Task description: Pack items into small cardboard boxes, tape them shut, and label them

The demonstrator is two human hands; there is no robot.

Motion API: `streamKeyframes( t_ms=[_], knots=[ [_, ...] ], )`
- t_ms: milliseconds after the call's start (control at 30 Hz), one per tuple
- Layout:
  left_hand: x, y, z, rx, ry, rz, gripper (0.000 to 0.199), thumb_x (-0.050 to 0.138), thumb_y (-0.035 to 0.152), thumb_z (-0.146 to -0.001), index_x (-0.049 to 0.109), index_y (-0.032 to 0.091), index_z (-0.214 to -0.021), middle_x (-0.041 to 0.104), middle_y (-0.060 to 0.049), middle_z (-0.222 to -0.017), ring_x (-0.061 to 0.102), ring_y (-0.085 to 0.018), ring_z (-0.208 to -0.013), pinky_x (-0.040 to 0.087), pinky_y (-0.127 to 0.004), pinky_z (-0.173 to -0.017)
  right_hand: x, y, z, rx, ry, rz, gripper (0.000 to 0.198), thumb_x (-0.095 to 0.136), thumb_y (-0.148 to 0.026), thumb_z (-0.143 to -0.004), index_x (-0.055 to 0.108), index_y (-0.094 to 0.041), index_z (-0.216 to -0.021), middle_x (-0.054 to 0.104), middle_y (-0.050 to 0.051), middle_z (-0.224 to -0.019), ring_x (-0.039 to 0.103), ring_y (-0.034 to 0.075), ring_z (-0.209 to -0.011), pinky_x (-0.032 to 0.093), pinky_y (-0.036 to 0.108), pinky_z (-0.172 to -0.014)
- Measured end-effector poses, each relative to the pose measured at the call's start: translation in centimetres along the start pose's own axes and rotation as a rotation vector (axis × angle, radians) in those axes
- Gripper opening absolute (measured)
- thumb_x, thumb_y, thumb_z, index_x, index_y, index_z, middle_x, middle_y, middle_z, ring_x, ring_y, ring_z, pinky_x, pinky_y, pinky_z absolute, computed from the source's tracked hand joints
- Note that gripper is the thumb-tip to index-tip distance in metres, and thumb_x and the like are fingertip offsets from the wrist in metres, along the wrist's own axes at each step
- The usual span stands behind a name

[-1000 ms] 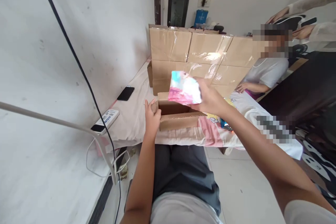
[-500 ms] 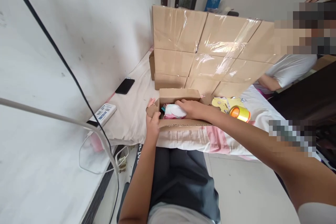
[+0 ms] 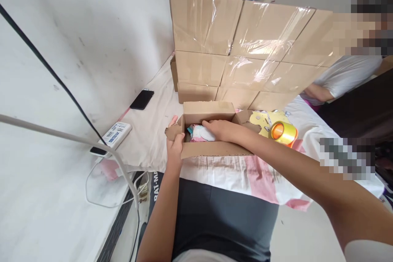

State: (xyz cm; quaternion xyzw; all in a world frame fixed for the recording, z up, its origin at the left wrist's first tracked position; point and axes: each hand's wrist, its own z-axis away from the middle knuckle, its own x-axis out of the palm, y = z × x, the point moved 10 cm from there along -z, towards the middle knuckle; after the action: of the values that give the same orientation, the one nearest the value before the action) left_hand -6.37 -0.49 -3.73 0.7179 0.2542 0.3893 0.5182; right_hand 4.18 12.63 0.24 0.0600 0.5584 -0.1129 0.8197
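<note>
An open cardboard box [image 3: 208, 108] sits on the bed with its flaps folded outward. My left hand [image 3: 175, 143] grips its left side, thumb on the near side of the left flap and fingers behind it. Inside the box lies a soft white, pink and teal packet [image 3: 201, 133], partly covered. My right hand [image 3: 219, 130] reaches in from the right, its fingers closed over the packet's right part; the fingertips are partly hidden.
Behind the box stands a wall of taped cardboard boxes [image 3: 199, 67]. Rolls of yellow tape [image 3: 285, 132] lie to the right, near a yellow patterned sheet [image 3: 264, 118]. A black phone [image 3: 142, 99] and a white box [image 3: 118, 134] are left. Another person's arm [image 3: 317, 92] shows at right.
My view has shifted slightly. My right hand stays on the packet in the box, and my left hand keeps hold of the box's left side.
</note>
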Motion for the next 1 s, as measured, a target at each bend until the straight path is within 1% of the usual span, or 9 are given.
streamKeyframes(
  t_ms=[367, 467, 567, 667, 733, 800, 900, 933, 1000],
  knots=[
    [-0.1, -0.7, -0.2, -0.023, -0.033, -0.039, 0.067, 0.058, 0.023, -0.085, 0.048, 0.030, -0.150, 0.042, -0.001, -0.165, 0.030, -0.026, -0.158, 0.028, -0.044, -0.130, -0.3, -0.2, 0.4, -0.015, 0.034, -0.083, 0.061, 0.070, -0.021, -0.083, 0.048, -0.013, -0.139, 0.068, 0.021, -0.127, 0.070, 0.036, -0.109, 0.052, 0.037, -0.080],
    [-0.3, -0.9, 0.2, -0.044, 0.016, -0.022, 0.073, 0.057, 0.025, -0.088, 0.036, 0.031, -0.158, 0.026, -0.001, -0.172, 0.024, -0.025, -0.160, 0.022, -0.044, -0.132, -0.3, -0.1, 0.4, -0.018, 0.057, -0.133, 0.058, 0.072, -0.026, -0.081, 0.050, -0.014, -0.134, 0.068, 0.020, -0.127, 0.069, 0.034, -0.110, 0.051, 0.036, -0.080],
    [-1.0, -1.3, 0.7, -0.085, 0.137, 0.000, 0.089, 0.060, 0.025, -0.088, 0.015, 0.036, -0.164, 0.016, 0.000, -0.175, 0.014, -0.023, -0.163, 0.021, -0.042, -0.132, -0.3, 0.2, 0.5, -0.002, 0.082, -0.171, 0.055, 0.075, -0.031, -0.080, 0.051, -0.016, -0.127, 0.069, 0.018, -0.126, 0.069, 0.033, -0.109, 0.050, 0.034, -0.078],
    [-0.4, -1.4, 0.8, -0.088, 0.130, 0.068, 0.100, 0.062, 0.026, -0.090, -0.003, 0.041, -0.164, 0.026, -0.001, -0.172, 0.028, -0.023, -0.159, 0.027, -0.042, -0.130, -0.3, 0.7, 0.6, 0.014, 0.088, -0.249, 0.050, 0.077, -0.039, -0.079, 0.054, -0.019, -0.120, 0.070, 0.015, -0.121, 0.069, 0.032, -0.105, 0.050, 0.033, -0.078],
    [0.3, -0.8, 0.7, -0.022, 0.082, 0.100, 0.097, 0.059, 0.030, -0.093, -0.006, 0.043, -0.164, 0.034, 0.000, -0.169, 0.037, -0.022, -0.154, 0.029, -0.042, -0.129, -0.2, 1.1, 0.6, 0.021, 0.079, -0.324, 0.050, 0.077, -0.045, -0.080, 0.056, -0.021, -0.118, 0.071, 0.012, -0.119, 0.069, 0.030, -0.104, 0.051, 0.034, -0.081],
    [0.9, -0.3, 0.4, 0.045, 0.018, 0.111, 0.091, 0.058, 0.036, -0.096, -0.003, 0.044, -0.164, 0.036, 0.001, -0.169, 0.038, -0.022, -0.154, 0.029, -0.043, -0.130, -0.5, 1.4, 0.8, 0.021, 0.090, -0.405, 0.054, 0.077, -0.049, -0.080, 0.058, -0.022, -0.123, 0.071, 0.011, -0.124, 0.069, 0.030, -0.107, 0.052, 0.035, -0.087],
    [2.1, 0.0, -0.1, 0.078, -0.167, 0.168, 0.087, 0.058, 0.052, -0.096, 0.003, 0.047, -0.164, 0.032, -0.001, -0.171, 0.034, -0.024, -0.156, 0.031, -0.048, -0.128, -2.7, 1.4, 2.5, -0.030, 0.266, -0.553, 0.055, 0.076, -0.050, -0.084, 0.060, -0.024, -0.130, 0.069, 0.010, -0.132, 0.067, 0.029, -0.117, 0.052, 0.039, -0.099],
    [2.4, 0.1, -0.3, 0.082, -0.227, 0.166, 0.090, 0.057, 0.061, -0.094, 0.002, 0.045, -0.164, 0.033, -0.003, -0.170, 0.033, -0.025, -0.157, 0.032, -0.049, -0.128, -4.0, 1.5, 3.8, -0.053, 0.403, -0.593, 0.049, 0.074, -0.048, -0.087, 0.062, -0.024, -0.128, 0.070, 0.009, -0.131, 0.067, 0.029, -0.118, 0.052, 0.041, -0.102],
    [2.3, -0.1, -1.0, 0.077, -0.271, 0.084, 0.101, 0.051, 0.080, -0.087, 0.003, 0.040, -0.166, 0.038, -0.008, -0.167, 0.034, -0.027, -0.156, 0.034, -0.050, -0.127, -6.6, 2.4, 8.0, -0.052, 0.791, -0.647, 0.031, 0.068, -0.043, -0.093, 0.066, -0.025, -0.120, 0.071, 0.007, -0.126, 0.067, 0.027, -0.119, 0.050, 0.043, -0.107]
  ],
)
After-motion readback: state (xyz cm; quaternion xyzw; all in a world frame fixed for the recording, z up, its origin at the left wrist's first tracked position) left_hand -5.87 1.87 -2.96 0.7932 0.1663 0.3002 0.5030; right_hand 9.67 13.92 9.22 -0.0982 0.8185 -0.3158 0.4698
